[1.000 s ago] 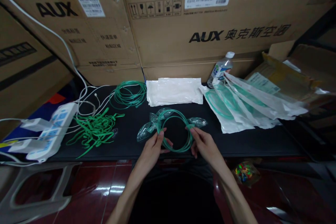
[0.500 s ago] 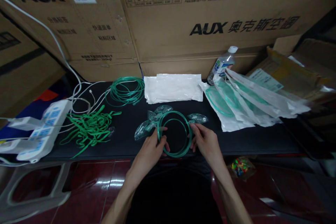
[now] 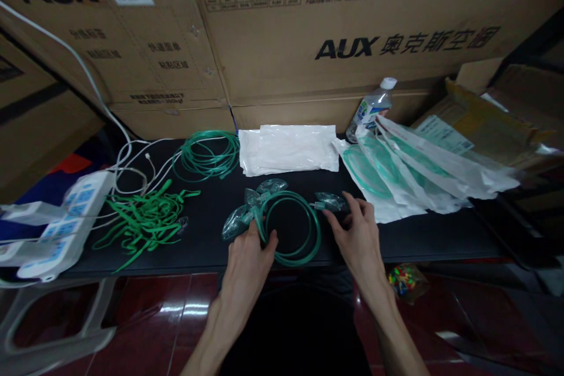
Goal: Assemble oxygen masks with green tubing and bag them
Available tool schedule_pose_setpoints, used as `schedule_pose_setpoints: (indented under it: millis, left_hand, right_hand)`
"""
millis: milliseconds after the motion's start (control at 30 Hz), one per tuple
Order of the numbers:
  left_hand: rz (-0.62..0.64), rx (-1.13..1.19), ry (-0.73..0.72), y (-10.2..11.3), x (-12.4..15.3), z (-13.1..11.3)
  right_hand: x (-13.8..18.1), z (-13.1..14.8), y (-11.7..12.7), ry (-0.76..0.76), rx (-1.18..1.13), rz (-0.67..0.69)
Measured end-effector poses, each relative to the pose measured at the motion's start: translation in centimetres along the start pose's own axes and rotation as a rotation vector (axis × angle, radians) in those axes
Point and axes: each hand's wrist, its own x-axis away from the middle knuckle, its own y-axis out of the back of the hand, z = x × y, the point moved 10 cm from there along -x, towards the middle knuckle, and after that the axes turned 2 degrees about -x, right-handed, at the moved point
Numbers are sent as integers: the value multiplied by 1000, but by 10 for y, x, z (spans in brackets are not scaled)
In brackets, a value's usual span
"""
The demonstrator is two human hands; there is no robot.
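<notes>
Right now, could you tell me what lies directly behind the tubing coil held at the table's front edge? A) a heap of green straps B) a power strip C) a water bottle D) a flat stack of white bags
D: the white bags lie flat just behind the coil, which the left hand grips; the power strip, the straps and the bottle sit off to the sides.

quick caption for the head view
Left hand grips coiled green tubing on a black table; right hand touches a clear mask.
</notes>
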Motion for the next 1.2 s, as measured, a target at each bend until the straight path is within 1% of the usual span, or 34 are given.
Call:
schedule_pose_setpoints:
  millis: [67,133,300,400,500,567,600,633,700,733,767,800,900,1033,1100,1200]
  left_hand:
    - [-12,-34,-15,-3,-1,-3]
    - [-29,-48,-28,-6,-3,-8]
    - [-41,-63,-20,-9,-2,-18]
    - [-49,-24,-41,-8,0,-21]
    - [-99,16,-68,-5,0,-22]
    - [-154,24,-97,-4,-1,-23]
    - [-181,25,-115,-4,-1,-25]
    - [-204,23,-129,-4,-1,-26]
    - [-234,5,-140,-3,-1,-27]
    - [-238,-12,-138,-3,-1,-28]
    - [-233,-32,-135,-3,-1,-29]
    - [-223,-52,-134,-2,-1,-29]
    - [-212,-86,-147,1,0,-31]
    - [-247,-65,-160,4,3,-26]
    - [-279,6,-197,5,5,-25]
    - [-287,238,-307,4,8,-27]
  right_hand:
    - [-3,0,-9,35,-3,39]
    - [-4,1,-13,45,-13,55]
    - [-2,2,-10,53,-55,52]
    - [-2,-1,-3,38,-93,2]
    - [1,1,13,26,-142,-103]
    - [6,6,24,6,-277,-176]
    - [7,8,22,-21,-399,-167]
    - [9,10,15,-60,-550,-112]
    - [12,18,-17,-182,-877,109]
    - [15,23,-35,-243,-994,226]
    - [17,26,-49,-295,-1073,311]
    - [19,26,-60,-340,-1123,362]
    - [19,17,-77,-432,-1186,401]
    - [21,8,-82,-517,-1214,420]
    - [22,11,-81,-541,-1227,440]
    - [22,21,-81,-571,-1286,487]
